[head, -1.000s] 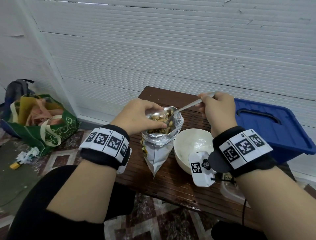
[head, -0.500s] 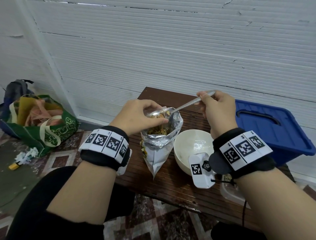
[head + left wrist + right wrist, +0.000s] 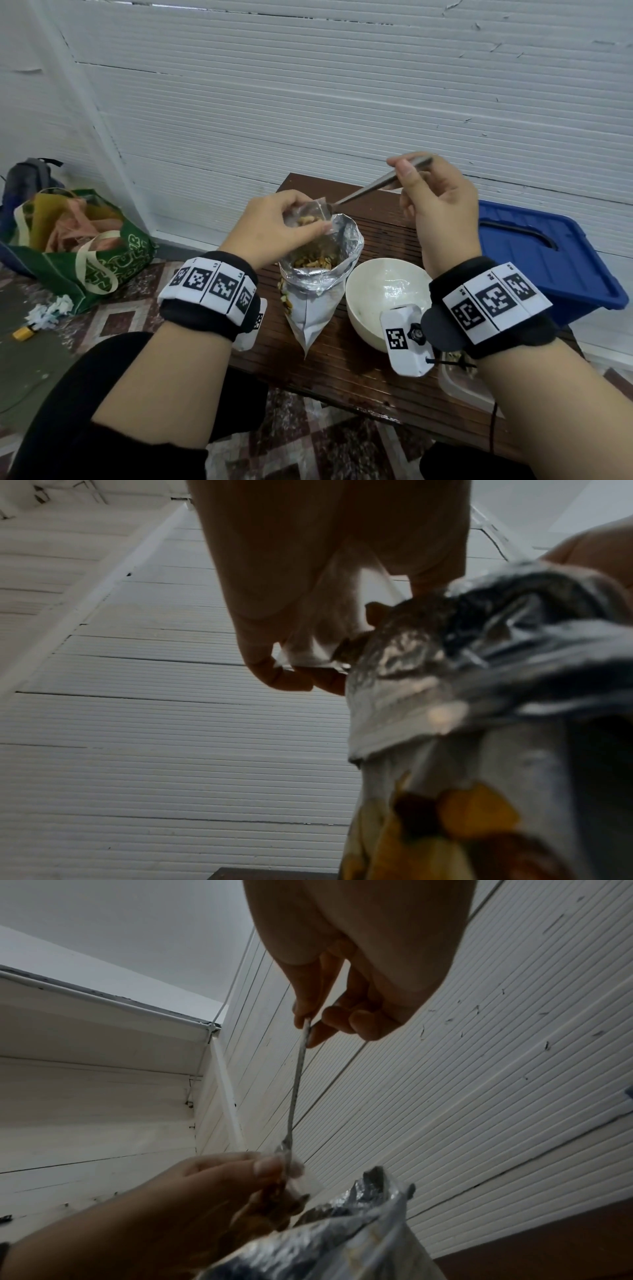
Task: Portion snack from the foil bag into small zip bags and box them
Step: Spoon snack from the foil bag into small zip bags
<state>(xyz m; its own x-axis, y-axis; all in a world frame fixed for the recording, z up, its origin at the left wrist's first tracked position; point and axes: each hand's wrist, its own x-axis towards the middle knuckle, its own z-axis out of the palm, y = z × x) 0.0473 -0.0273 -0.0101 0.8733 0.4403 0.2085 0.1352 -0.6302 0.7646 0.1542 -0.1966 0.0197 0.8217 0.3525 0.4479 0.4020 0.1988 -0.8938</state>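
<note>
The open foil bag [image 3: 317, 281] stands on the dark wooden table [image 3: 349, 373], snack pieces showing inside; it also fills the left wrist view [image 3: 479, 696] and shows in the right wrist view [image 3: 342, 1242]. My left hand [image 3: 281, 226] holds a small clear zip bag [image 3: 308, 214] with some snack in it just above the foil bag's mouth, pinched at the fingertips [image 3: 291, 677]. My right hand [image 3: 435, 202] pinches the handle of a metal spoon [image 3: 373, 186], whose tip reaches into the zip bag [image 3: 291, 1172]. The spoon's shaft [image 3: 296, 1085] runs down to it.
A white bowl [image 3: 387, 301] sits right of the foil bag. A blue plastic box lid [image 3: 548, 260] lies at the right. A clear container [image 3: 462, 383] peeks out under my right wrist. On the floor at left stands a green tote bag [image 3: 78, 246].
The spoon has come up out of the foil bag and its tip now goes into the zip bag. Both hands have risen a little.
</note>
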